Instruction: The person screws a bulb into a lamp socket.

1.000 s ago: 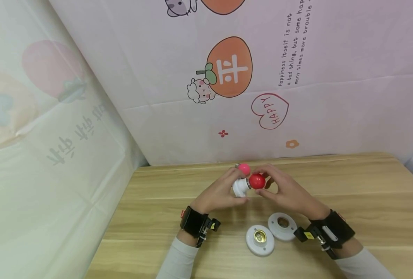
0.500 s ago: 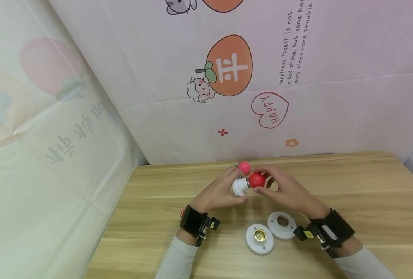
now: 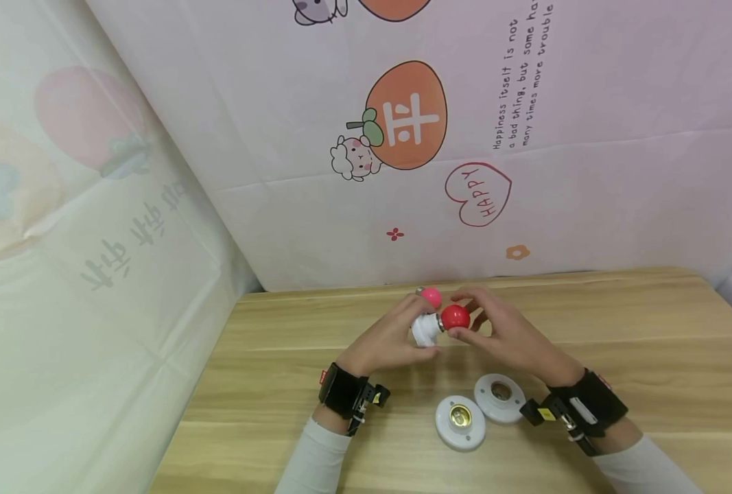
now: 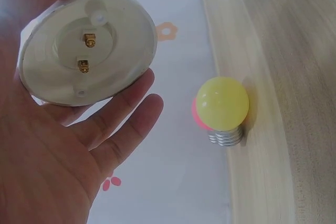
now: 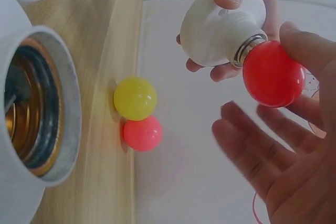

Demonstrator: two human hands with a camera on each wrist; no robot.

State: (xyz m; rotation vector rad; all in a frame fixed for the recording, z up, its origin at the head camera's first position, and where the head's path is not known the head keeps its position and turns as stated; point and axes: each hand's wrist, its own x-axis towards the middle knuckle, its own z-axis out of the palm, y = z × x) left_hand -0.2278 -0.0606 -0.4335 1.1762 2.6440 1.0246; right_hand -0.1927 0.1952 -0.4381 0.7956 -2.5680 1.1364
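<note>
My left hand point(image 3: 385, 342) grips a white lamp socket point(image 3: 425, 331) by its round base. Its underside, with two brass terminals, faces the left wrist camera. A red light bulb point(image 3: 455, 317) sits in the socket's mouth, a strip of its metal screw cap point(image 5: 248, 51) still showing. The thumb and a finger of my right hand point(image 3: 514, 343) hold the red bulb at its sides; in the right wrist view the other fingers point(image 5: 252, 150) spread away from it. Socket and bulb are tilted sideways above the table.
A pink bulb point(image 3: 431, 297) and a yellow bulb point(image 5: 135, 98) lie together at the table's back edge; my left hand hides the yellow one in the head view. Two more white sockets point(image 3: 460, 439) point(image 3: 486, 410) stand nearer me, mouths up. A printed cloth point(image 3: 316, 233) hangs behind.
The upper fingers of my right hand have lifted slightly off the red bulb's far side. My left hand and the socket stay nearly where they were.
</note>
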